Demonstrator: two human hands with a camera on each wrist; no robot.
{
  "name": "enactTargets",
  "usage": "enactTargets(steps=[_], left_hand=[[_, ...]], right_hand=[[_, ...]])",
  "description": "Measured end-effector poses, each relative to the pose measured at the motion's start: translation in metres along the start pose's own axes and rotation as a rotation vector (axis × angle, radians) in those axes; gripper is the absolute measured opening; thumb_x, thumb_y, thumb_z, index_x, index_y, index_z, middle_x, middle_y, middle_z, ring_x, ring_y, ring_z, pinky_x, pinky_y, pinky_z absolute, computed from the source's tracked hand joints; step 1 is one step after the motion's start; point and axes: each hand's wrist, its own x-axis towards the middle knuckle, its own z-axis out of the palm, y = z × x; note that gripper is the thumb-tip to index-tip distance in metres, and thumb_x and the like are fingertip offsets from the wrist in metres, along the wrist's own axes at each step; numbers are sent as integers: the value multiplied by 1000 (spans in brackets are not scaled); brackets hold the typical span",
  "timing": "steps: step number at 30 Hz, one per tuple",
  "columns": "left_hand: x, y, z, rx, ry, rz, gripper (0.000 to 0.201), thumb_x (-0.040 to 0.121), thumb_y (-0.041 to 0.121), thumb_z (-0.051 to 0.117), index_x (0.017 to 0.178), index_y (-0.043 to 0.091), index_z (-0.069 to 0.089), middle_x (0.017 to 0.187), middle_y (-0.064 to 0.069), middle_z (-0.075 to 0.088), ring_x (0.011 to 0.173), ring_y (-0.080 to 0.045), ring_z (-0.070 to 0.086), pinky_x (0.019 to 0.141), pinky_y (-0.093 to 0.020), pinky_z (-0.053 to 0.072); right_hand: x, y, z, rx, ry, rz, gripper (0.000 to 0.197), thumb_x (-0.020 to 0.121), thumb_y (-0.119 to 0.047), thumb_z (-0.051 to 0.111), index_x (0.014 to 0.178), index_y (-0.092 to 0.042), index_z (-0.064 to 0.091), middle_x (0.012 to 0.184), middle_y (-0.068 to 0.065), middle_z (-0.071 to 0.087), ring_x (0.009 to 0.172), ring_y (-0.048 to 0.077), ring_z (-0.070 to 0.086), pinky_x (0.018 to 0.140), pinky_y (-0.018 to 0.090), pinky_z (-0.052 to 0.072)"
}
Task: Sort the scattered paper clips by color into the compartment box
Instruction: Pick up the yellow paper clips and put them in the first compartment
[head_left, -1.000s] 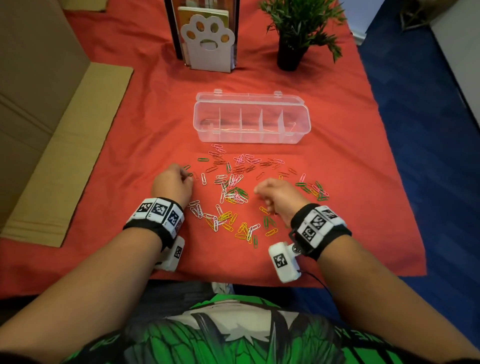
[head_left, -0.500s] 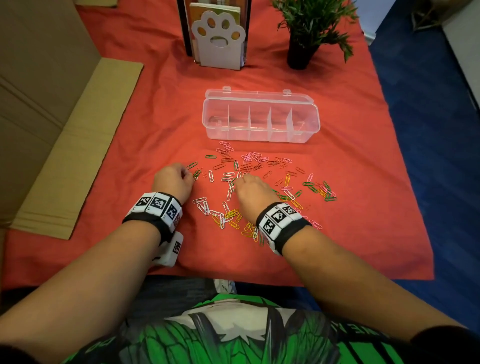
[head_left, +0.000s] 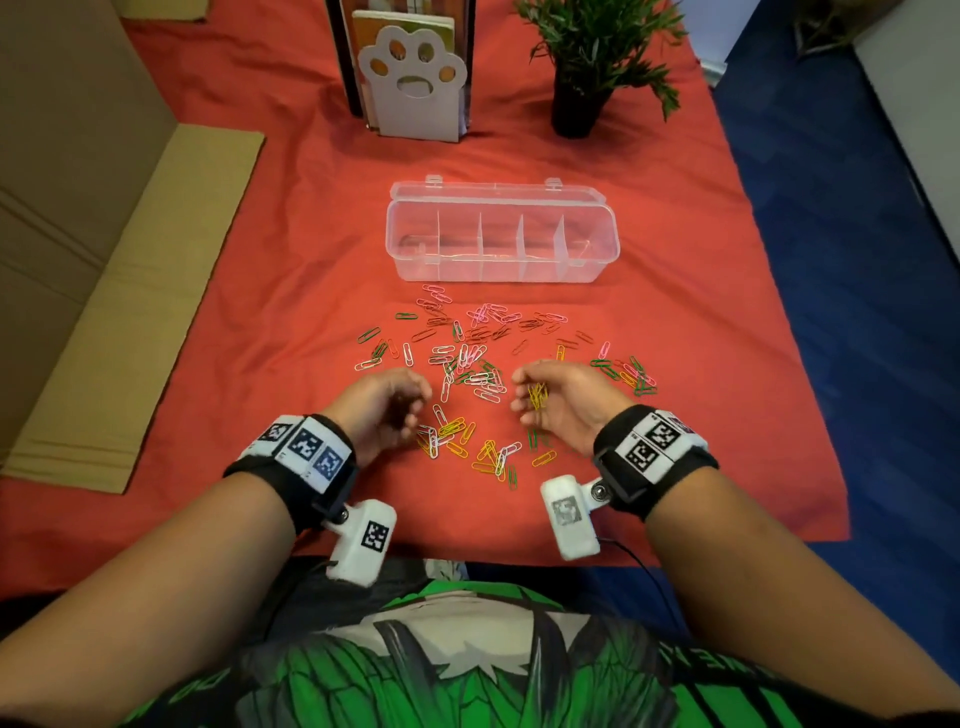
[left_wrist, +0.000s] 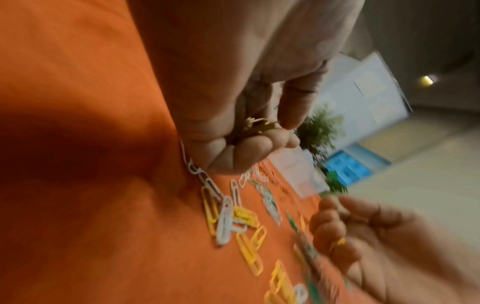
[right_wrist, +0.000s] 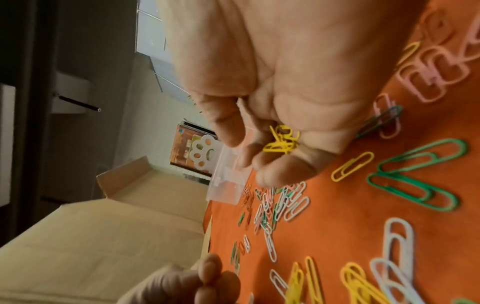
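**Yellow clips gathered, box compartments unfilled**

Whereas half a second ago the right hand (head_left: 563, 402) lay palm-down on the scatter, it now cups a bunch of yellow wire paper clips (head_left: 536, 396), palm up, near the clear plastic compartment box (head_left: 503, 270). Left hand (head_left: 382, 408) curls round a few clips, colour unclear. Transfer to box judged next.
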Motion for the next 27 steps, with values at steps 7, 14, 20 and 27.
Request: enactTargets(steps=[7, 14, 20, 27], left_hand=[[4, -26, 5, 869, 62, 245, 27, 74, 31, 71, 61, 20, 50, 63, 1, 57, 58, -13, 49, 58, -27, 39], [6, -25, -11, 1021, 302, 373, 22, 69, 18, 76, 66, 23, 54, 64, 6, 53, 66, -17, 51, 58, -26, 36], [5, -15, -17, 1025, 294, 472, 12, 73, 12, 73, 82, 18, 71, 71, 6, 50, 73, -19, 51, 67, -23, 32], [0, -22, -18, 1144, 380, 434, 10, 78, 17, 67, 88, 16, 70, 95, -9, 68, 92, -26, 61, 75, -24, 37]], right_hand=[[-10, 34, 6, -1119, 42, -226, 5, 86, -16, 58, 83, -20, 56, 83, -4, 56, 79, 11, 54, 72, 24, 45], [-11, 56, 5, -1491, 59, -377, 22, 82, -11, 55, 103, -16, 54, 105, 8, 52, 105, 28, 49, 88, 34, 40], [4, 31, 17, -1503, 125, -579, 19, 85, -18, 55, 101, -15, 65, 98, 13, 54, 102, 33, 51, 87, 37, 42], [12, 46, 41, -1691, 20, -614, 30, 81, -21, 62, 109, -16, 52, 107, 10, 46, 103, 30, 47, 85, 43, 46]])
